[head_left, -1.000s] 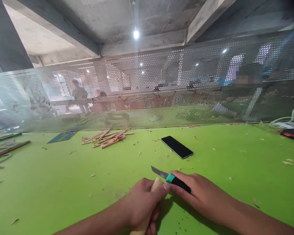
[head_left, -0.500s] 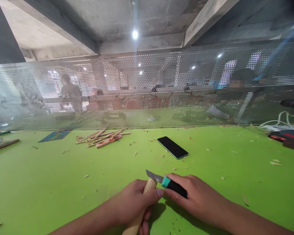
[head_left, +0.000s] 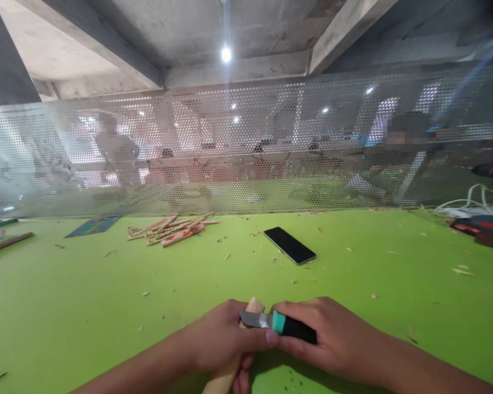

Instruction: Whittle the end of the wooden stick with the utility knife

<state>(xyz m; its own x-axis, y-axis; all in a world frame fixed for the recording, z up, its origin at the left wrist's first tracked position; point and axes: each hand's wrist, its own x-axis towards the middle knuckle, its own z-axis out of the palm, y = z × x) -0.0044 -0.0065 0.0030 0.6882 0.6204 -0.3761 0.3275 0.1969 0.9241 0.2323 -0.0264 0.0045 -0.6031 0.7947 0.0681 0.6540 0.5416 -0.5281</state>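
A pale wooden stick (head_left: 223, 380) slants up from the bottom edge, its rounded tip showing above my left hand (head_left: 225, 336), whose fingers are wrapped round it. My right hand (head_left: 326, 336) grips a knife (head_left: 293, 327) with a black and teal handle. The knife's short blade points left and lies across the stick just below its tip. My left thumb rests beside the blade and touches the area near the teal collar. Both hands are close together over the green table (head_left: 107, 306).
A black phone (head_left: 290, 245) lies beyond my hands. Further left are a pile of thin wooden sticks (head_left: 175, 229) and a blue patterned card (head_left: 92, 226). A power drill (head_left: 482, 225) and white cable stand at right. Behind runs a perforated metal screen (head_left: 238, 189); people show dimly through it.
The knife blade has come down from the stick's tip to lie across it lower down. My right hand has shifted slightly with it, and more of the stick's tip shows above the blade.
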